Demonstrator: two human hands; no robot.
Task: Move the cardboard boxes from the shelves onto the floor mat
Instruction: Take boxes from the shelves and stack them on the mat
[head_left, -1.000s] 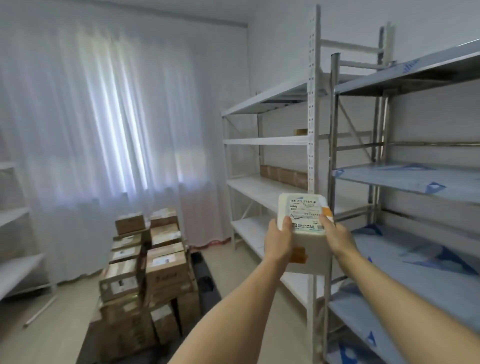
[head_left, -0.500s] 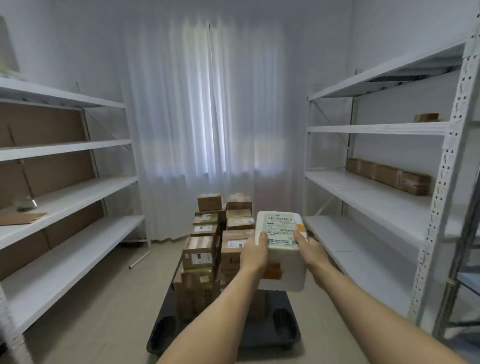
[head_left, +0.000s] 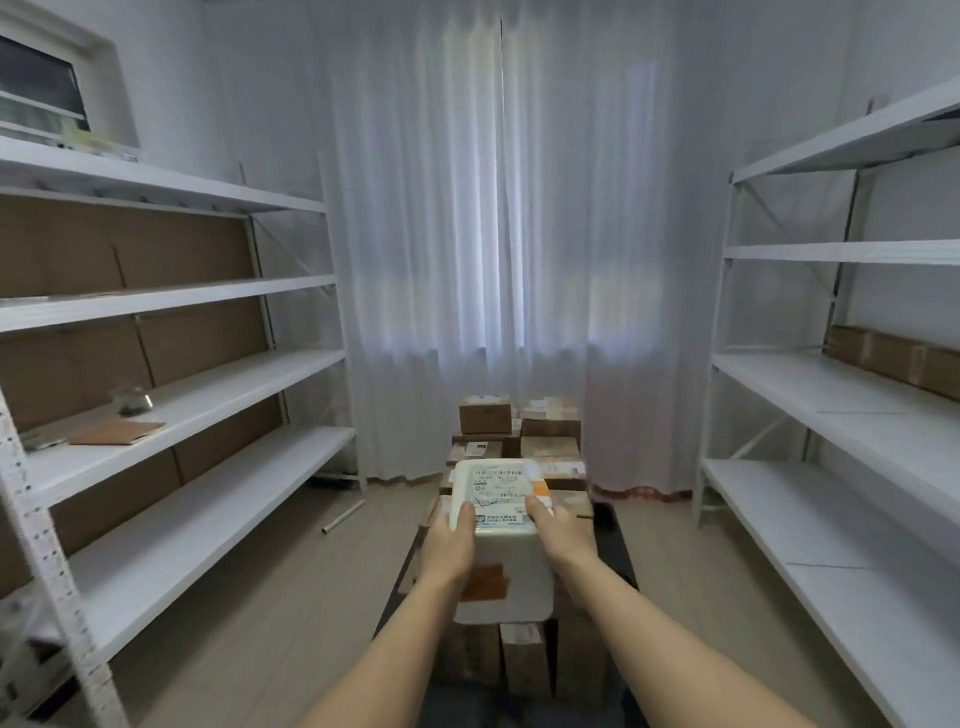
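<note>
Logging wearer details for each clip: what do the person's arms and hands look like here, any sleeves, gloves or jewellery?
Both forearms are bare along all that shows, with no sleeve in view. The left hand and right hand wear no gloves. No watch, bracelet or ring is visible.

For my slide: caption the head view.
Both hands carry a white box toward stacked cardboard boxes.

Place: a small stockroom.
Left of the hands: white metal shelving (head_left: 171, 296).
Right of the hands: matching rack (head_left: 841, 374) holding cardboard boxes (head_left: 893, 358).
Ahead: stacked parcels (head_left: 519, 431), curtained window (head_left: 498, 234).
</note>
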